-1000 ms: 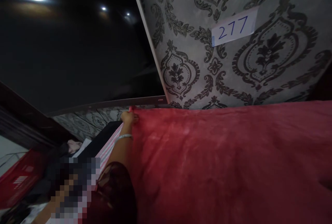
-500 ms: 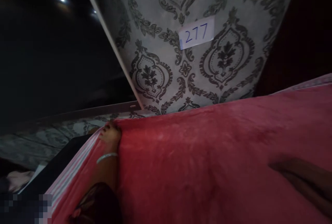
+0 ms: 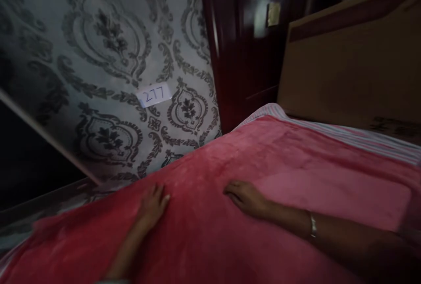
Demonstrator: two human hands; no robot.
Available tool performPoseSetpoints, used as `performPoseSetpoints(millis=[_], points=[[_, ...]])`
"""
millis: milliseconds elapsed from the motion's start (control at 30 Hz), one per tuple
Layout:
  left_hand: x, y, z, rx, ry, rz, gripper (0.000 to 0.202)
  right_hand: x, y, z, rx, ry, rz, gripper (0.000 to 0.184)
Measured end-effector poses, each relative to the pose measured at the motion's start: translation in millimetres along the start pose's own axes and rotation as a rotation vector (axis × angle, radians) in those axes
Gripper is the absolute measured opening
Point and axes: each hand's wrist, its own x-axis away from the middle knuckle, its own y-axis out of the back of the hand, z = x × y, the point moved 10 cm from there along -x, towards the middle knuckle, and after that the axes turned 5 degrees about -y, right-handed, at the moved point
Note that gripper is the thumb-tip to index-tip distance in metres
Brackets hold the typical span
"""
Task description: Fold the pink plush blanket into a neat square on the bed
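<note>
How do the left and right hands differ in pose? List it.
The left hand has its fingers spread, while the right hand has its fingers together and bent. The left hand is nearer the edge of the blanket by the wall; the right hand is farther in. Both are over the blanket; contact is hard to tell.

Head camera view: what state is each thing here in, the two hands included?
Left hand: open, fingers spread, over the blanket
Right hand: fingers together; grip unclear
Red blanket: spread out, lightly creased
Striped cloth: showing along the blanket's edge
Paper label: fixed to the wall, reading 277
Cardboard box: standing; open or shut unclear
</note>
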Motion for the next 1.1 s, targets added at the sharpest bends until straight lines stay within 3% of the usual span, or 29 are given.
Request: performPoseSetpoints(millis=[100, 167, 233, 267, 300, 400, 500, 633, 800, 1000, 1100], points=[[8, -22.5, -77, -0.021, -0.108, 0.086, 0.060, -14, 9, -17, -0.190, -0.033, 0.014, 0.027], [13, -24.1, -98, -0.072, -0.092, 0.033, 0.060, -31, 33, -48, -0.290, -0.092, 0.006, 0.029], [16, -26.0, -102, -0.115, -0.071, 0.006, 0.060, -48, 79, -98, -0.257, -0.198, -0.077, 0.033], [16, -28.2, -100, -0.126, -0.067, 0.013, 0.060, -52, 109, -135, -0.175, -0.348, -0.150, 0.033], [15, -30.5, -96, -0.135, -0.065, 0.022, 0.060, -50, 142, -173, -0.075, -0.505, -0.230, 0.035], [10, -33.7, -85, -0.145, -0.061, 0.016, 0.060, -41, 221, -258, 0.053, -0.701, -0.340, 0.045], [7, -36.4, -78, -0.137, -0.062, -0.013, 0.061, -25, 265, -324, 0.169, -0.888, -0.374, 0.052], [6, -42.8, -69, -0.096, -0.067, -0.038, 0.061, -30, 272, -378, 0.255, -1.007, -0.309, 0.053], [7, -48.7, -55, -0.063, -0.065, -0.069, 0.059, -68, 258, -415, 0.309, -0.937, -0.182, 0.066], [13, -47.3, -49, -0.024, -0.078, -0.126, 0.058, -93, 246, -445, 0.403, -0.852, -0.064, 0.077], [15, -45.8, -47, -0.015, -0.066, -0.129, 0.058, -100, 241, -431, 0.412, -0.714, -0.111, 0.061]])
